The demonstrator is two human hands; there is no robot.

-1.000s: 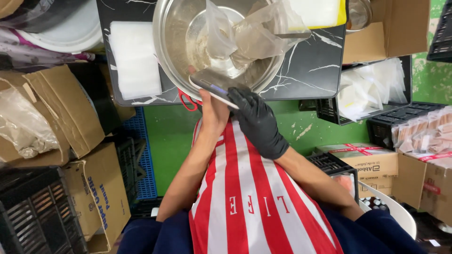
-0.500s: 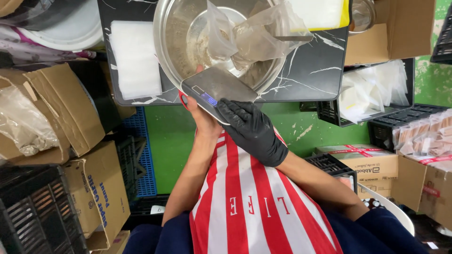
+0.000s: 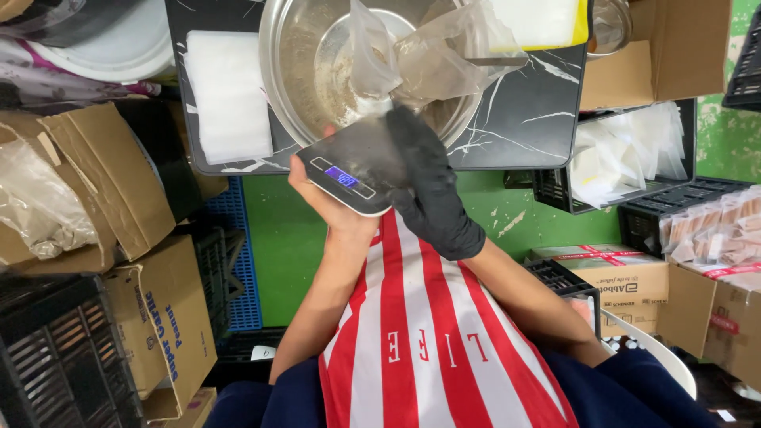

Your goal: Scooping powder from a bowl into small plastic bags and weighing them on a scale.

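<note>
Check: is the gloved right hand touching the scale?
Touching. The head view shows the right hand, in its black glove, lying across the top of the scale, while the bare left hand supports it from below.

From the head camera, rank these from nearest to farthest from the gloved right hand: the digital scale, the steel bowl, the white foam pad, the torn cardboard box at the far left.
1. Digital scale: under the right hand, touching it.
2. Steel bowl: just above the hand, on the black tray.
3. White foam pad: left end of the tray.
4. Torn cardboard box: far left, off the tray.
</note>
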